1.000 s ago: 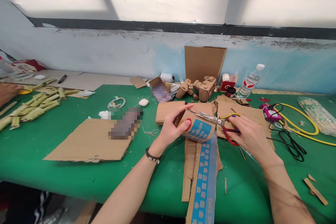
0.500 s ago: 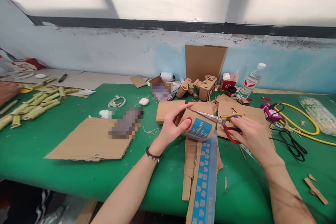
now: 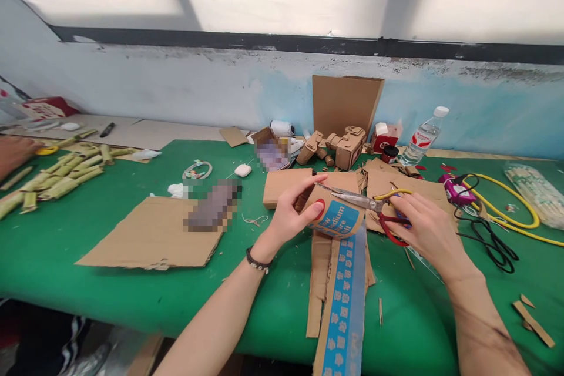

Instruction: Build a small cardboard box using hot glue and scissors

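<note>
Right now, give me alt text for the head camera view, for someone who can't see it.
A person's right hand holds scissors at the edge of a printed cardboard piece gripped by the left hand, above a green table. Farther back stand a cardboard camera-shaped model and a water bottle.

Over the bench (image 3: 145, 299), both forearms (image 3: 220, 308) slant inward; left hand (image 3: 294, 211) pinches, thumb (image 3: 311, 214) extended, right hand (image 3: 425, 229) curls its fingers (image 3: 404, 207).
</note>
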{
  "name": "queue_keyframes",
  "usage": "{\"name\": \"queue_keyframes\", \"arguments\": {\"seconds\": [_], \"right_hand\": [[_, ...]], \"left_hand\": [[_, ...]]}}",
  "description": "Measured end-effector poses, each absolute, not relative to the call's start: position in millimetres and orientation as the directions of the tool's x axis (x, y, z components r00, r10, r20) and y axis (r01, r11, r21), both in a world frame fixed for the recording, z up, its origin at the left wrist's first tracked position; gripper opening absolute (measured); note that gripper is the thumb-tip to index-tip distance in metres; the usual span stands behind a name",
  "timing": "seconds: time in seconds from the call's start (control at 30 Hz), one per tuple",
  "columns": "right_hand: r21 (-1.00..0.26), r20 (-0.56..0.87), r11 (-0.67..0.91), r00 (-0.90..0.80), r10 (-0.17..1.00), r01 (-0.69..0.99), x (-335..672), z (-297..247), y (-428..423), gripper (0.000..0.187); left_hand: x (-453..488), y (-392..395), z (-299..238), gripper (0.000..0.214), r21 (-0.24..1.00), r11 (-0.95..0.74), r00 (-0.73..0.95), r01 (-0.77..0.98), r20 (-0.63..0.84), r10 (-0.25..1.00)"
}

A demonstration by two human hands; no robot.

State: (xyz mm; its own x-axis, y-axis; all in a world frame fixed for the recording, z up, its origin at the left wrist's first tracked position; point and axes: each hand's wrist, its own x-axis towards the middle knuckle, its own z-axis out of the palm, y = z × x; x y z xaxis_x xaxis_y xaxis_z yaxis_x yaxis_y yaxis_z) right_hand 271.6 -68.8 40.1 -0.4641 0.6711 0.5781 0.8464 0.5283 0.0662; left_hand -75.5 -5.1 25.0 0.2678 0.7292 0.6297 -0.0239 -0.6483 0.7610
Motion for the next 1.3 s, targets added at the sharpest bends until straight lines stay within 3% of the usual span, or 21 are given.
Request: {"name": "queue_keyframes", "arguments": {"seconds": [0.37, 1.3], "right_hand": [[-0.044, 0.555, 0.567, -0.452, 0.699, 0.823, 273.7, 40.1, -69.0, 0.02], [-0.091, 0.532, 0.553, -0.429, 0.73, 0.828, 276.7, 38.1, -67.8, 0.02]], "left_hand": [[-76.2, -5.0, 24.6, 0.053, 0.766, -0.643, 0.268, -0.004, 0.62, 0.737], [-75.0, -7.6, 30.5, 0.047, 0.772, -0.635, 0.262, 0.03, 0.607, 0.751]]}}
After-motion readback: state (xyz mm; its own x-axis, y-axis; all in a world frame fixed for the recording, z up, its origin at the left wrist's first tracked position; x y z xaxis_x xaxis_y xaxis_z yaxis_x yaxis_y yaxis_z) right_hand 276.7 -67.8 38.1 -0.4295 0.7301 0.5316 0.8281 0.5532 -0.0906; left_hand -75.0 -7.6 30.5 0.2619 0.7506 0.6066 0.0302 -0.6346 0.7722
